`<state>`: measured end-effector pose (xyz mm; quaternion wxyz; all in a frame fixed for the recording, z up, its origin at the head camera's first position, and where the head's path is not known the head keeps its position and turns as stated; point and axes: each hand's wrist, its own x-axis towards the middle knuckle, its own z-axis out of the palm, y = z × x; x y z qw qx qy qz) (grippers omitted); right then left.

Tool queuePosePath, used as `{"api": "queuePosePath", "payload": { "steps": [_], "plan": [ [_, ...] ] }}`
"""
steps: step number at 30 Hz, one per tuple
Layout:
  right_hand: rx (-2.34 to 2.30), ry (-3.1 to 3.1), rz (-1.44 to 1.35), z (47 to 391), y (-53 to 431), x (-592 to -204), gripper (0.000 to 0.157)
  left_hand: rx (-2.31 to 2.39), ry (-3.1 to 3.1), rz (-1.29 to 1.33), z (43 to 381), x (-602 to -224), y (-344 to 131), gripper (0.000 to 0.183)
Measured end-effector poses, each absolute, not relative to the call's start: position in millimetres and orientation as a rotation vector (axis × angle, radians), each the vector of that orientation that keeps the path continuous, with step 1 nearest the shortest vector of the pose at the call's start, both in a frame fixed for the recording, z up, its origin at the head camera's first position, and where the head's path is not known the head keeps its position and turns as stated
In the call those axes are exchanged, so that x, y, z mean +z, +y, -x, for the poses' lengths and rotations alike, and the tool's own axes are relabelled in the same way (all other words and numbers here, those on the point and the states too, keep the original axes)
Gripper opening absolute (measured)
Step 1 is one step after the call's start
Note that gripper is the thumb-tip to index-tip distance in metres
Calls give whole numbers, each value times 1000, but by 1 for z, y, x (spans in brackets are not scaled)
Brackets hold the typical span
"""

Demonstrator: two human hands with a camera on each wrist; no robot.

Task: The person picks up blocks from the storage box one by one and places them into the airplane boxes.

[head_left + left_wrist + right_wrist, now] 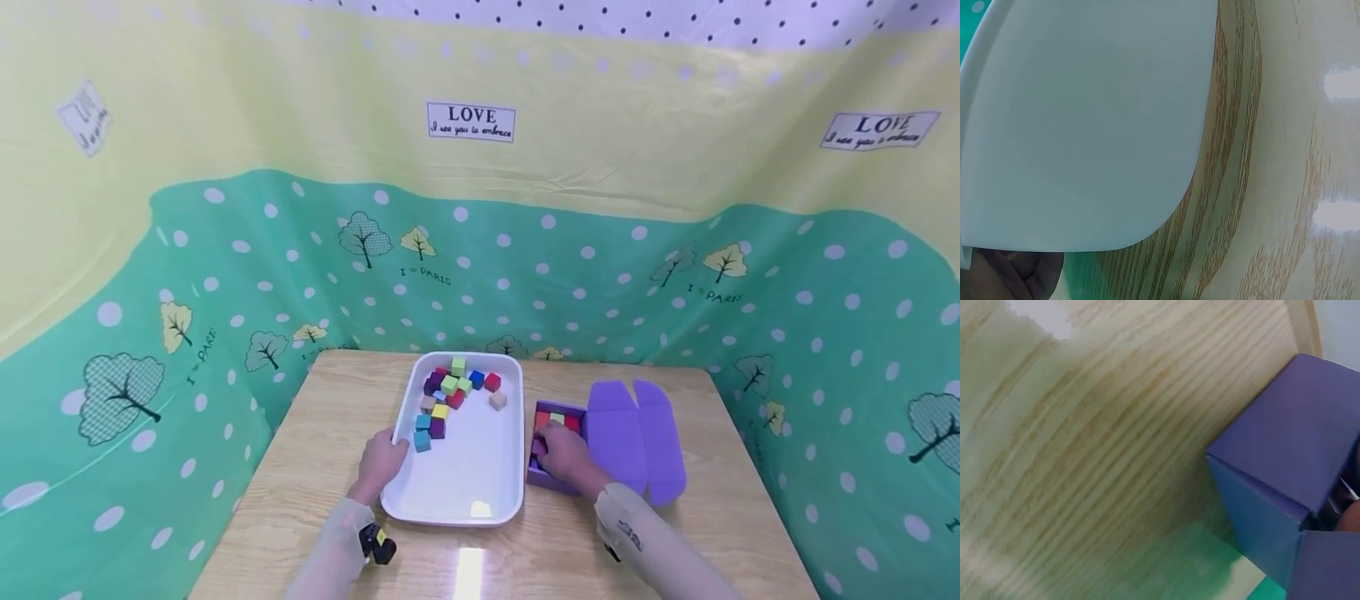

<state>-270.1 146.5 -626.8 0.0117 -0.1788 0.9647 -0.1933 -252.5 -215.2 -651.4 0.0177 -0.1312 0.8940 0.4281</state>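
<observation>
A white tray (472, 492) stands on the table with several coloured cubes toward its left and far side, among them a yellow cube (440, 412) and a teal cube (422, 441). My left hand (381, 462) grips the tray's left rim; in the left wrist view its curled fingers (1025, 275) show beside the tray wall. To the right of the tray is an open purple box (551, 482) holding red and green cubes. Reaching into it, my right hand (566, 457) pinches a purple cube (538, 447). Most of that hand is hidden by the box in the right wrist view.
The box's purple lid (618, 433) lies folded out to the right on the wooden table (720, 500). A patterned green and yellow curtain (525, 275) hangs around the table's back and sides.
</observation>
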Motion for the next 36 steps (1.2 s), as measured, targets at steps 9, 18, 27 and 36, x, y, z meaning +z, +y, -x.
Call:
{"api": "queuePosePath", "payload": {
  "steps": [9,18,27,36],
  "plan": [
    [-643,3045,526,270,145,-635,14,1357,2764,403,250,-650,-213,32],
    [-581,3011,579,255,150,-633,21,1336,2758,409,249,-651,-212,32],
    [-452,3065,650,241,163,-629,25,1302,2792,406,255,-652,-214,39],
    [-464,3039,542,240,162,-630,25,1314,2764,430,255,-652,-214,40]
  ]
}}
